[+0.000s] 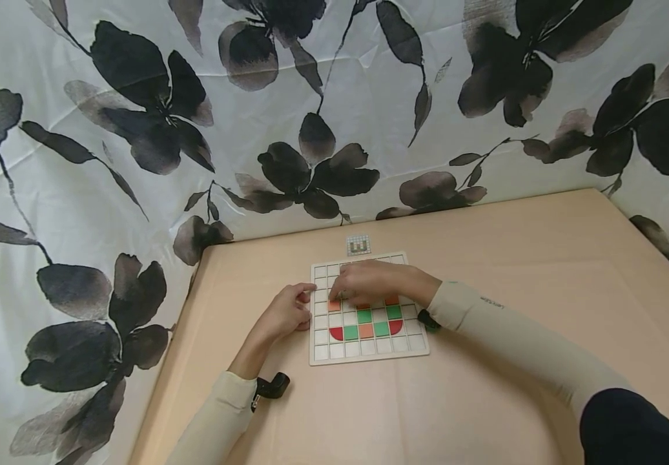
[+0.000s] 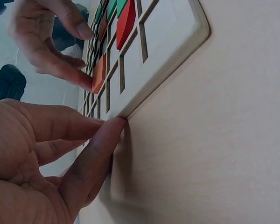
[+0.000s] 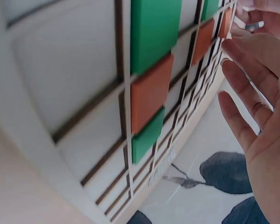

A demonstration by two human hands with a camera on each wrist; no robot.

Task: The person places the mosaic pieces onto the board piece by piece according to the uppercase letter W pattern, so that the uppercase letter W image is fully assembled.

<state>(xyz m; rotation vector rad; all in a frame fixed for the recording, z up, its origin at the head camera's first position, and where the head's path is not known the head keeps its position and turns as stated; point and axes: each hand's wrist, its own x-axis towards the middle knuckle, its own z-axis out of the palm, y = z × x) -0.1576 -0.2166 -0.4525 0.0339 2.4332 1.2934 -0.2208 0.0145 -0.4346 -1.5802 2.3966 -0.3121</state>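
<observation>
A white grid board (image 1: 337,351) with square cells lies flat, holding green, orange and red tiles. My left hand (image 1: 285,311) pinches its left edge between thumb and fingers, close up in the left wrist view. Over the upper part of the board reaches my right hand (image 1: 376,282), its index fingertip on an orange tile (image 2: 99,74) near the left side. The thumb stands apart from that tile, and the other fingers are loosely extended in the right wrist view. Green tiles (image 3: 155,35) and another orange tile (image 3: 150,93) sit in cells nearby. The right hand hides some cells in the head view.
Behind the board on the light wooden table (image 1: 485,400) lies a small card with a grid pattern (image 1: 358,245). A white cloth with dark flowers (image 1: 311,97) hangs along the table's back and left sides. Both wrists wear black cameras (image 1: 273,385).
</observation>
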